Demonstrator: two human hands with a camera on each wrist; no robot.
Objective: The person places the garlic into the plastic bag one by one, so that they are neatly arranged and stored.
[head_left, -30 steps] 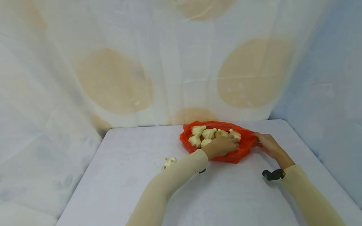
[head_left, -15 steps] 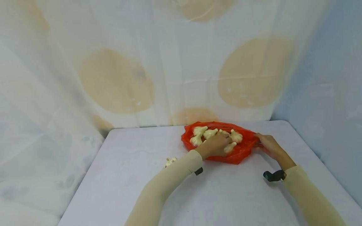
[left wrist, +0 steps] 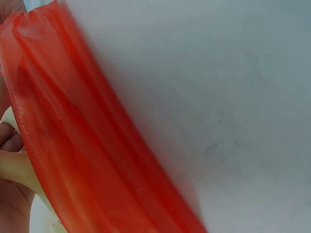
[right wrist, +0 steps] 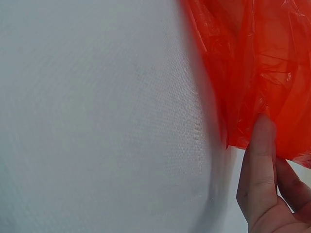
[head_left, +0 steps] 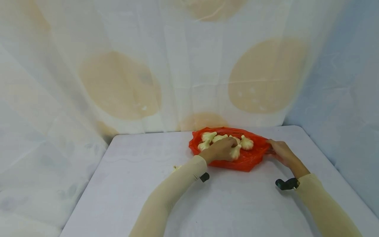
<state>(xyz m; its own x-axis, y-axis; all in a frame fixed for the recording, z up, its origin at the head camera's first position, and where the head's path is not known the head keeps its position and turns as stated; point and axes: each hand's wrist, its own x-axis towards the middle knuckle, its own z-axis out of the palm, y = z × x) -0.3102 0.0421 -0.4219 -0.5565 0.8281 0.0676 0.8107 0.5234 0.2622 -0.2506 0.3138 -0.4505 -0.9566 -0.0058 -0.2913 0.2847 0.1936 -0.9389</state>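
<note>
A red plastic bag (head_left: 245,161) lies with its mouth open near the back of the table, several pale garlic bulbs (head_left: 247,143) inside. My left hand (head_left: 220,150) reaches into it and holds one garlic bulb (head_left: 236,152) by the fingers. In the left wrist view, part of a bulb (left wrist: 19,167) shows against that hand (left wrist: 12,204), mostly behind the bag's side (left wrist: 92,126). At the bag's right end, my right hand (head_left: 282,153) pinches the plastic; the right wrist view shows its fingers (right wrist: 262,170) against the bag.
One loose garlic bulb (head_left: 175,168) is on the white table (head_left: 133,177) left of the bag, mostly hidden by my left sleeve (head_left: 174,187). A patterned cloth (head_left: 195,72) hangs behind the table's back edge, with more cloth along both sides.
My left hand has shifted left inside the bag, and the garlic bulb at its fingers has come left with it. The right hand has stayed at the bag's right end.
</note>
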